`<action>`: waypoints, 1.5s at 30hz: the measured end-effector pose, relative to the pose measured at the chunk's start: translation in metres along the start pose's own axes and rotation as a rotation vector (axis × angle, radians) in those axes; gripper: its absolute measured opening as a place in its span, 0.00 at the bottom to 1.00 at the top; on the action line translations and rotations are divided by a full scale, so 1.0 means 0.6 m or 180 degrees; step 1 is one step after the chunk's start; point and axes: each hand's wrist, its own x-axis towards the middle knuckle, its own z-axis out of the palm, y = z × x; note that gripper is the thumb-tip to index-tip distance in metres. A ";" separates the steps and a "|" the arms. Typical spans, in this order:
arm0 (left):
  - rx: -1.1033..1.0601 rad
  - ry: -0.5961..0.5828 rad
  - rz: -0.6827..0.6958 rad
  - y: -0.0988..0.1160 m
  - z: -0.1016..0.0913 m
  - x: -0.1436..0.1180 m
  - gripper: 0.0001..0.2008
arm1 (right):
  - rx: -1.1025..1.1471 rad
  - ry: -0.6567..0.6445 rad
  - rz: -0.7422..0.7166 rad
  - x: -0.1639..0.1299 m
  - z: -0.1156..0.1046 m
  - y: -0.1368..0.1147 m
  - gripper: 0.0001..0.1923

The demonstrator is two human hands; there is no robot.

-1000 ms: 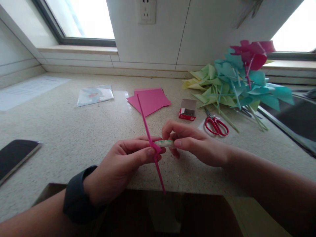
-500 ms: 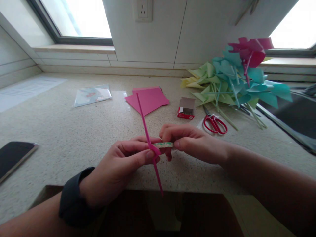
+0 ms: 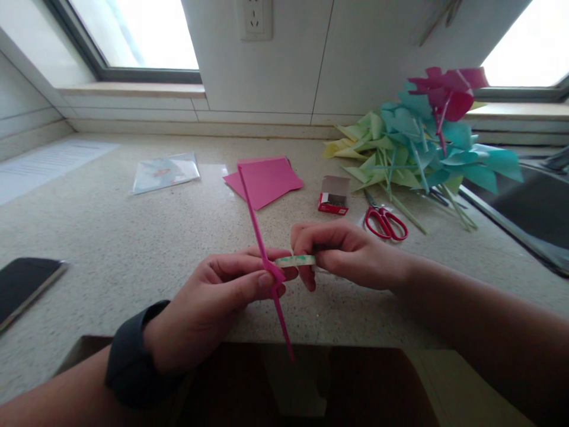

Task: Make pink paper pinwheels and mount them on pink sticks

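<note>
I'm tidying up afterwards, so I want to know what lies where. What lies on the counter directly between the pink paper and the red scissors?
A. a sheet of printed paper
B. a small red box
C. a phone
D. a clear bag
B: the small red box, flap open, sits on the counter right of the pink paper and left of the scissors.

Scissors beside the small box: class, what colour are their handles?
Red handles on the scissors, clearest in the head view.

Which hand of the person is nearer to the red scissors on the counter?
Right. The right hand, holding a small tape roll, is just in front of the red scissors. The left hand, pinching the pink stick, is farther to the left.
</note>
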 end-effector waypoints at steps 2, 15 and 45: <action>-0.0066 0.0029 -0.0012 0.000 0.000 -0.001 0.03 | 0.0070 0.0040 -0.0001 -0.001 -0.001 0.001 0.11; -0.0103 0.0064 -0.0011 0.002 0.004 0.001 0.03 | -0.1014 0.0346 -0.0417 -0.004 0.007 -0.005 0.05; -0.0885 0.0187 -0.0025 -0.001 0.003 0.003 0.06 | 0.0767 -0.0381 0.0139 -0.007 0.003 0.016 0.09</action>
